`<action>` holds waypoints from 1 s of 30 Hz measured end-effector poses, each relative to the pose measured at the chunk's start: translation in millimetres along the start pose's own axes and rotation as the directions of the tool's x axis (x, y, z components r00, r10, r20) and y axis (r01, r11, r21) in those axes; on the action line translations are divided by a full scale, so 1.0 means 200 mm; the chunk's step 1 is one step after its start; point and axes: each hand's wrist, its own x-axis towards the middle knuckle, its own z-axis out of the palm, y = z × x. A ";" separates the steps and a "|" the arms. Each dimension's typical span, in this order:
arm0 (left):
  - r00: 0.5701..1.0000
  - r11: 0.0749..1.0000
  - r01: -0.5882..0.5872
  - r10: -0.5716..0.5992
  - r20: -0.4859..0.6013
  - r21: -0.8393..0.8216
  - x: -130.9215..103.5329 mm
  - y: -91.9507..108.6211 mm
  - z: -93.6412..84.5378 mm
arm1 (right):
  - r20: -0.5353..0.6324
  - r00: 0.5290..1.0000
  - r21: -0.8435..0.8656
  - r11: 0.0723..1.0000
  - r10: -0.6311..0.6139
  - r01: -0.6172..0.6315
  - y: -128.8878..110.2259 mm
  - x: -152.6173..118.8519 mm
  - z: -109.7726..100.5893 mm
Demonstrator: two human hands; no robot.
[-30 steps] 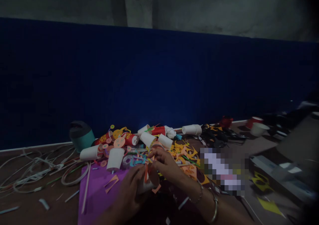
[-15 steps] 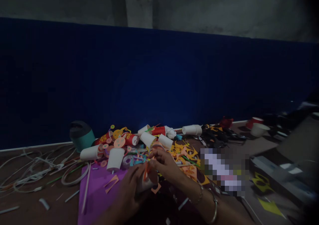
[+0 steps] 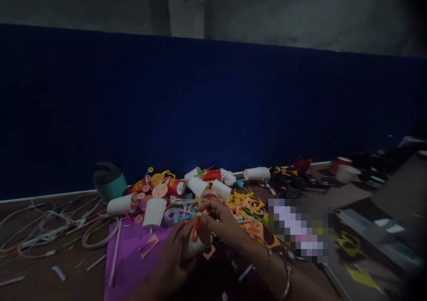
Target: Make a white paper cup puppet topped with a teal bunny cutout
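The left hand [image 3: 175, 248] grips a cup [image 3: 198, 247]; the right hand [image 3: 220, 217], its hold unclear, meets the strip [image 3: 195, 230] toward twelve o'clock, probably attaching it; next calls for steady pressure.

From here, this looks like a craft workspace, with tumbled white paper cups [image 3: 120, 204], cut yellow paper scraps [image 3: 239, 198] and a flat purple sheet [image 3: 133, 267].

I see the bare left hand [image 3: 175, 253] cupped, fingers curled; the bare right hand [image 3: 220, 220] bends its fingers close by, its bare right forearm [image 3: 277, 270] slanting up from the lower right.
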 end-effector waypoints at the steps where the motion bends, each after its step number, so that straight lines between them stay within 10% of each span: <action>1: 1.000 1.000 0.004 -0.004 -0.003 -0.006 0.00 0.00 0.00 | -0.004 1.000 -0.023 1.000 -0.008 0.008 0.00 0.00 0.00; 30: 0.984 0.927 0.172 -0.177 0.016 -0.333 0.02 0.03 0.02 | 0.030 0.999 -0.166 0.985 -0.044 0.048 -0.02 0.00 -0.02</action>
